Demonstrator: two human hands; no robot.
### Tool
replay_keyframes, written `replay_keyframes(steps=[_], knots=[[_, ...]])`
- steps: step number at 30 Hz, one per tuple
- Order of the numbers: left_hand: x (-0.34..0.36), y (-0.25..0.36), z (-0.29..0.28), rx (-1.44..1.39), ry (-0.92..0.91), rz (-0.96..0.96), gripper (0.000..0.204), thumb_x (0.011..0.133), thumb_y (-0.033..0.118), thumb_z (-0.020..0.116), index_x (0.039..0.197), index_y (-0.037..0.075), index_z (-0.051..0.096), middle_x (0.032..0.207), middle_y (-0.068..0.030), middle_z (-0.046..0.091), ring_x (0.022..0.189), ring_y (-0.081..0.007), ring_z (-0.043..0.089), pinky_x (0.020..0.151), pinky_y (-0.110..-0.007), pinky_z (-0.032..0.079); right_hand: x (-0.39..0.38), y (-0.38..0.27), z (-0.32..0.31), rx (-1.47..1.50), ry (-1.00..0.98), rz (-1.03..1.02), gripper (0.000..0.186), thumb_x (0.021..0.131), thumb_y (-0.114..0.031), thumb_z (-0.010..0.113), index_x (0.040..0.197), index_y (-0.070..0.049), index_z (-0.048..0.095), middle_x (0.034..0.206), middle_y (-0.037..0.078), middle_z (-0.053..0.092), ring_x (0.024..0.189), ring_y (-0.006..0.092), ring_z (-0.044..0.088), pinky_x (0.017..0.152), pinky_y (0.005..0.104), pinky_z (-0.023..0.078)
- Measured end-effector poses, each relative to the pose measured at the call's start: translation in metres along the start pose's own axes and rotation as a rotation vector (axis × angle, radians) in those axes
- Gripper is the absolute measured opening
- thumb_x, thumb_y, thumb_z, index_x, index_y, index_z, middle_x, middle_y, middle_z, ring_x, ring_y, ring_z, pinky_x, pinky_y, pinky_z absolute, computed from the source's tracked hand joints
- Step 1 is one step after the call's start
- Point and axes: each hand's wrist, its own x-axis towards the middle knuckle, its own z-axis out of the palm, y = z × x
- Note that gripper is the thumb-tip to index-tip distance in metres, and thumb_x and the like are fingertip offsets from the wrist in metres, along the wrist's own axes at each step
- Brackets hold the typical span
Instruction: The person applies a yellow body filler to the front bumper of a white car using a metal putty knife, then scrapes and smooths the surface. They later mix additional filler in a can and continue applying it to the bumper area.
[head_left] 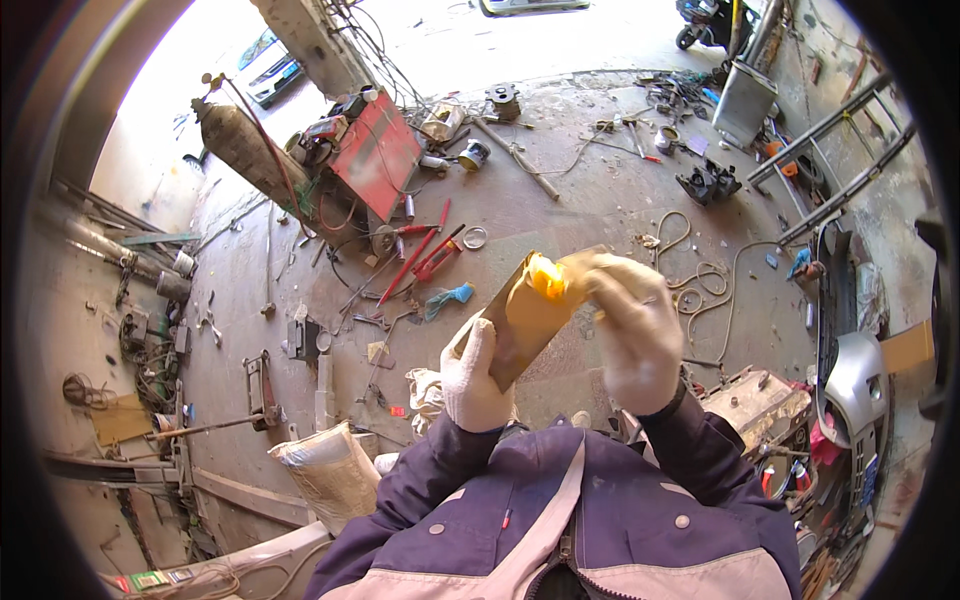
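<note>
In front of my chest my left hand (pixel 474 385), in a white work glove, grips a flat brownish plate (pixel 520 350) by its lower left edge, thumb across its face. The plate is tilted, its upper end pointing away and to the right. A soft bright yellow paste (pixel 546 276) lies at that upper end, with a thinner tan smear below it. My right hand (pixel 640 330), also gloved in white, is beside the paste with its fingers bent and blurred. Something thin and flat shows at its fingertips, too smeared to make out.
A gas cylinder (pixel 245 150) leans at the far left by a red panel (pixel 375 155). Red-handled tools (pixel 437 257) and a blue glove (pixel 449 298) lie on the floor. At right are looped hose (pixel 705 285), a ladder (pixel 840 160) and a silver bumper piece (pixel 857 380).
</note>
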Motion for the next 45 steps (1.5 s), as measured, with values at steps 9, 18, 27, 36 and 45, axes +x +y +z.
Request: replay_keyframes(steps=[9,18,27,36,45], knots=[[0.015,0.011,-0.007,-0.504,0.149,-0.080,0.045,0.118,0.030,0.055,0.141,-0.008,0.066,0.129,-0.0119,0.075,0.115,-0.0202,0.072,0.105,-0.035,0.054,-0.016,-0.016,0.028,0.307,-0.328,0.061,0.041,0.089,0.008,0.069,0.127,-0.002,0.076,0.117,0.016,0.077,0.106,0.0352,0.074,0.093,0.0423,0.060],[0.004,0.019,0.002,0.451,-0.105,0.410,0.036,0.108,0.011,0.055,0.134,-0.008,0.072,0.117,-0.0247,0.075,0.106,-0.0362,0.075,0.096,-0.041,0.058,-0.015,-0.010,0.025,0.310,-0.049,0.214,0.031,0.102,0.009,0.067,0.131,0.000,0.074,0.119,0.017,0.074,0.110,0.0297,0.074,0.098,0.0363,0.058],[0.010,0.010,-0.010,0.106,0.135,0.073,0.042,0.119,0.025,0.049,0.133,-0.008,0.070,0.114,-0.0114,0.076,0.100,-0.0180,0.070,0.093,-0.032,0.054,-0.033,-0.001,0.024,0.385,-0.279,0.030,0.041,0.095,0.012,0.066,0.132,-0.004,0.075,0.113,0.014,0.082,0.109,0.0337,0.076,0.094,0.0421,0.062],[-0.014,-0.017,-0.017,0.639,-0.078,0.434,0.060,0.090,-0.001,0.079,0.146,-0.007,0.057,0.121,-0.0216,0.071,0.110,-0.0357,0.072,0.095,-0.040,0.058,-0.010,-0.008,0.023,0.580,0.096,0.419,0.042,0.116,-0.003,0.053,0.156,0.006,0.056,0.142,0.009,0.070,0.124,0.0168,0.069,0.105,0.0322,0.056],[-0.006,-0.018,-0.020,0.171,-0.049,0.043,0.030,0.109,0.001,0.067,0.137,-0.002,0.061,0.123,-0.0113,0.069,0.112,-0.0220,0.071,0.093,-0.035,0.060,-0.015,0.010,0.008,0.034,-0.187,0.057,0.039,0.096,0.008,0.071,0.135,0.000,0.074,0.125,0.021,0.078,0.111,0.0362,0.077,0.096,0.0422,0.062]])
